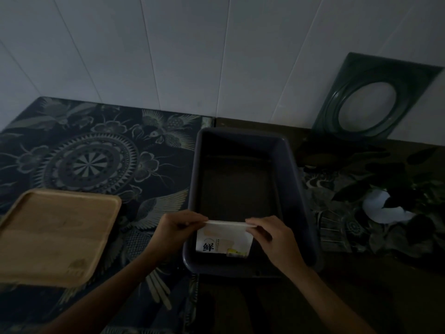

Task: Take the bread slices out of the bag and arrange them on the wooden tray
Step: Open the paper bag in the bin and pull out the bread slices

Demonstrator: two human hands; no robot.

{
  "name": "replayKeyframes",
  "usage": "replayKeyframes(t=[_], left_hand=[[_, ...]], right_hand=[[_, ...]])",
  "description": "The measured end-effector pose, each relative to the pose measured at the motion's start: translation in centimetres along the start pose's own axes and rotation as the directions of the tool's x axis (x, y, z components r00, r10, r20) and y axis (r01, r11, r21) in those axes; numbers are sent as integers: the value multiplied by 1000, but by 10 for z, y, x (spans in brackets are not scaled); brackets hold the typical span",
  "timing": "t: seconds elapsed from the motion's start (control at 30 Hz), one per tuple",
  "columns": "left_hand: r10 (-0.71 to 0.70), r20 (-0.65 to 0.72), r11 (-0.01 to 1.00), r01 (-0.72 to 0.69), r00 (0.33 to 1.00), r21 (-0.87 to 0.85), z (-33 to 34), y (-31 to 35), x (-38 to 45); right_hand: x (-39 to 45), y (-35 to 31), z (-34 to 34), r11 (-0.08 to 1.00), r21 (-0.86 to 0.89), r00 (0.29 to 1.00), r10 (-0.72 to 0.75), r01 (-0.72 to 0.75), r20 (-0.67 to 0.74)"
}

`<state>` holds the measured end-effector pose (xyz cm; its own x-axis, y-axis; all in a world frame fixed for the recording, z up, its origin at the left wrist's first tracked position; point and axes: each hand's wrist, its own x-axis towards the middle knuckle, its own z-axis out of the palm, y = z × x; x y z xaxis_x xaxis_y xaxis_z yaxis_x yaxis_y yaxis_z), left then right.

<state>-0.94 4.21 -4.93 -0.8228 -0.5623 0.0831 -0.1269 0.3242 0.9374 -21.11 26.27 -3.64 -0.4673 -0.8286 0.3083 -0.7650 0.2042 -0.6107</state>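
A white bread bag with black and yellow print stands upright at the near end of a dark rectangular bin. My left hand pinches the left end of the bag's top edge. My right hand pinches the right end of that edge. The bag's top looks closed, and no bread slices show. A light wooden tray lies flat at the left, with nothing on it.
A patterned dark cloth covers the table under the tray. A dark green frame with an oval opening leans on the white wall at the back right. A dark plant with a white pot sits right of the bin.
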Motion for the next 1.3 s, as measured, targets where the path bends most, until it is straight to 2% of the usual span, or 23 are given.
replayKeyframes(t=[0.1,0.23,0.3,0.6,0.83,1.03,1.3], left_hand=[[25,8,996,-26,1000,84,-2,4,2],[235,116,934,-257,965,248,-8,6,3],[261,148,912,-294,954,286,-10,6,5],[251,180,915,-293,951,276,-16,12,9],[219,81,941,-232,972,246,-14,25,10],[283,112,931,-301,952,208,-15,31,13],[188,44,980,-190,981,51,-12,24,9]], right_hand=[[3,-1,-1,999,10,998,-42,41,43],[4,0,1,996,5,994,-89,89,68],[5,-1,3,997,7,995,-74,74,69],[7,-10,0,998,-53,995,-12,18,100],[10,-12,-2,1000,-11,998,15,-15,63],[19,-14,-7,998,29,996,50,-52,71],[23,-16,-10,996,68,993,49,-56,105]])
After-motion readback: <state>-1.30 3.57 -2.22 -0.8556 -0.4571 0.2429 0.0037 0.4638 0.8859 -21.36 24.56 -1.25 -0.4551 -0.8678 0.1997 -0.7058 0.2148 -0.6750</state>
